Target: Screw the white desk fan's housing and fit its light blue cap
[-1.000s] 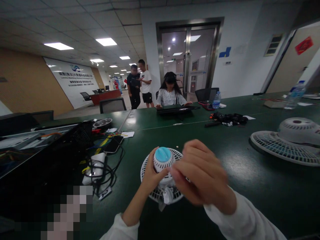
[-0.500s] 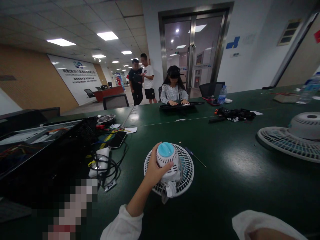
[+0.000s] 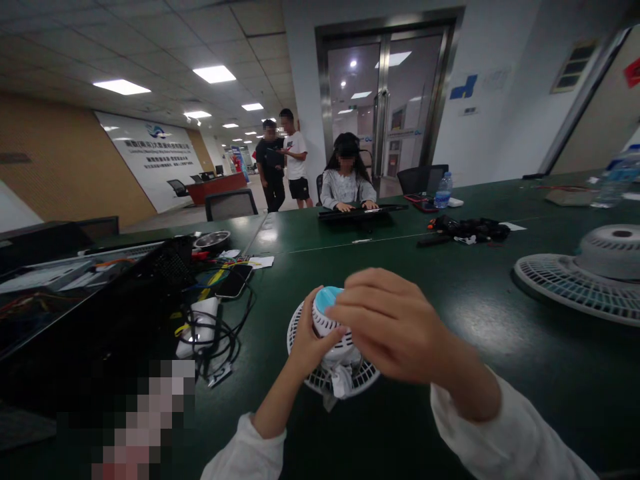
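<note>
A small white fan (image 3: 327, 319) with a blue cap lies grille-down on the green table (image 3: 450, 413) in front of me. My left hand (image 3: 306, 341) is wrapped round the left side of its motor housing. My right hand (image 3: 395, 325) hovers over the fan's right side with curled fingers, its fingertips at the blue cap. What those fingers hold, if anything, is hidden. A white plug hangs at the near edge of the grille.
A larger white fan part (image 3: 590, 270) lies at the right. At the left sit a black open case (image 3: 85, 293), tangled cables, a phone (image 3: 234, 281) and a metal bowl (image 3: 212, 239). A person sits at a keyboard across the table; two people stand behind.
My right hand, out of view half a second ago, has come back over the fan and covers its right side. My left hand has kept its grip.
</note>
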### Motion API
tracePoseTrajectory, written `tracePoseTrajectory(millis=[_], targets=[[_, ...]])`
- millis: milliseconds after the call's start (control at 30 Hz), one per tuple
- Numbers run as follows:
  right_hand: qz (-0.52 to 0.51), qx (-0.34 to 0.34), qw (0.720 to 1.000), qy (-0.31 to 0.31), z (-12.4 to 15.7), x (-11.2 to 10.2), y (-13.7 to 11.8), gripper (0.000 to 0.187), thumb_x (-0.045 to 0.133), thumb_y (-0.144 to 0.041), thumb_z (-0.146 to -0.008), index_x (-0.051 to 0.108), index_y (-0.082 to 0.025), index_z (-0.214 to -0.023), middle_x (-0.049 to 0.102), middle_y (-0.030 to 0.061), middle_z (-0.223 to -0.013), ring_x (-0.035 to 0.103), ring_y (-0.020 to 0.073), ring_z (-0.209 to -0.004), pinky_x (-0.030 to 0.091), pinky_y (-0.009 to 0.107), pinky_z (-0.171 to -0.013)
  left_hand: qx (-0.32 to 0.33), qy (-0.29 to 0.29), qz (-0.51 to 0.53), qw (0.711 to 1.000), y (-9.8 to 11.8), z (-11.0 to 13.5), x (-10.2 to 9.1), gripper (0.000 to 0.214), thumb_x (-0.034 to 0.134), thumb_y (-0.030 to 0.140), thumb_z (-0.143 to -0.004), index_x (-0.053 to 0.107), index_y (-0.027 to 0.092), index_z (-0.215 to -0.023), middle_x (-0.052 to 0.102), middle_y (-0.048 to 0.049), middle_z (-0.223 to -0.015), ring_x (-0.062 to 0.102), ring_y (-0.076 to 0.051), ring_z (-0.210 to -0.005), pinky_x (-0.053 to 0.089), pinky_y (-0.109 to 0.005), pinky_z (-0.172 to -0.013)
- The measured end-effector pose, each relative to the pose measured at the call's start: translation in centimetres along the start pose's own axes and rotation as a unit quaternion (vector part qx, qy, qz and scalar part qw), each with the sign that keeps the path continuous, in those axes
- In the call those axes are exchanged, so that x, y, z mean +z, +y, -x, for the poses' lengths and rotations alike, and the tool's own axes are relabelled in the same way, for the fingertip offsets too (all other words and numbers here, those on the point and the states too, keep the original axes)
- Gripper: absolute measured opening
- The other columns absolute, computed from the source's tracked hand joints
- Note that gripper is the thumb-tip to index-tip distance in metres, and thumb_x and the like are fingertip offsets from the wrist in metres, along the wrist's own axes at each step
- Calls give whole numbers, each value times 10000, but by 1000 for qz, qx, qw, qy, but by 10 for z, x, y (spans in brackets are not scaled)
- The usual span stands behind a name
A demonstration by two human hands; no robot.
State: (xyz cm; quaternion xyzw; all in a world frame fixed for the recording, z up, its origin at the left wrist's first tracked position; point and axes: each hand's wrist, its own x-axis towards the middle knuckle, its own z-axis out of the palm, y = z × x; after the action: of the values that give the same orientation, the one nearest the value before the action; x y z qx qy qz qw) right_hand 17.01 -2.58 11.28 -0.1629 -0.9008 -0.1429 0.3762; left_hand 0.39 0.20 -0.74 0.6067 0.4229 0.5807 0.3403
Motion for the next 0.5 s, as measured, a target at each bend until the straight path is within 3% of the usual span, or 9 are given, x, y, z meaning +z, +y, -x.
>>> tracePoseTrajectory(millis=[100, 167, 500], targets=[[22, 77, 985, -153, -8, 25, 22, 235, 505, -80, -828, 669, -159, -975, 659, 101, -1021, 561, 226, -960, 494, 377, -767, -3, -16, 5, 1000, -2, -1, 0, 693, 714, 355, -645, 391, 202, -1238, 492, -100, -1269, 475, -284, -1192, 360, -441, -1034], [5, 104, 969, -222, -5, 36, 31, 256, 511, -77, -834, 670, -176, -1007, 654, 96, -1065, 573, 218, -963, 496, 362, -782, -9, -22, 5, 1000, -4, -1, 0, 688, 705, 356, -659, 377, 201, -1243, 481, -107, -1273, 468, -283, -1195, 349, -449, -1036], [-148, 160, 942, -253, 0, 37, 47, 340, 470, -167, -895, 555, -232, -1217, 584, 61, -1202, 507, 224, -1092, 408, 434, -916, -6, -22, 2, 1000, 0, 1, -1, 691, 704, 371, -654, 370, 204, -1236, 494, -94, -1249, 481, -264, -1174, 360, -411, -1022]])
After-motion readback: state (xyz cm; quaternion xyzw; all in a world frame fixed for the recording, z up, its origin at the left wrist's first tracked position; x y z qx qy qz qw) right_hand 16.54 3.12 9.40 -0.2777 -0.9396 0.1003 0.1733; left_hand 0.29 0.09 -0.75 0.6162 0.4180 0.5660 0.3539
